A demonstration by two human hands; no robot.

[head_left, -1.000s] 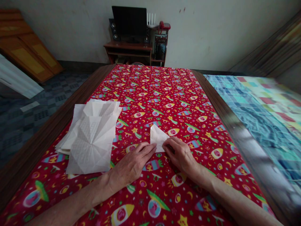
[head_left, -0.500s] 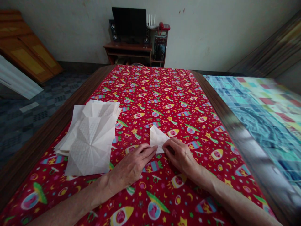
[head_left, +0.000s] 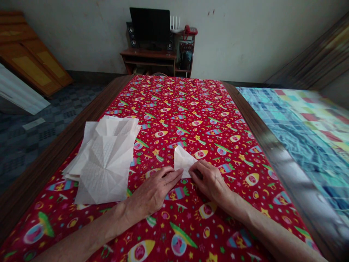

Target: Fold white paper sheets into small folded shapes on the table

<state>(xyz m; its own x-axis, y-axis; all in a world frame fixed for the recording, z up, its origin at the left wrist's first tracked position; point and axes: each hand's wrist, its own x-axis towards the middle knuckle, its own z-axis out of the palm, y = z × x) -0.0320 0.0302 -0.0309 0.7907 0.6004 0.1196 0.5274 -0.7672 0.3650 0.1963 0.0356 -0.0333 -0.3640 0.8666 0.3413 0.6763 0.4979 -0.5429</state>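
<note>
A small piece of folded white paper (head_left: 182, 159) lies on the red patterned tablecloth in front of me, its pointed top rising between my hands. My left hand (head_left: 156, 189) comes from the left, fingers close together, with the tips pressing on the paper's lower left edge. On the other side, my right hand (head_left: 212, 180) has curled fingers pinching the paper's right corner. Its thumb is partly hidden. A loose stack of creased white sheets (head_left: 114, 178) lies to the left, with fold lines fanning from the top sheet's middle and faint printing showing through.
The red tablecloth (head_left: 185, 112) covers a dark wooden table (head_left: 95, 105). A desk (head_left: 147, 54) with a monitor (head_left: 149, 27) and a red telephone (head_left: 191, 31) stands by the far wall. A bed with checked covers (head_left: 289, 127) is at the right, a wooden cabinet (head_left: 35, 54) at the left.
Hardly anything differs. Both hands and the folded paper stay in the same place, and the stack of sheets has not moved.
</note>
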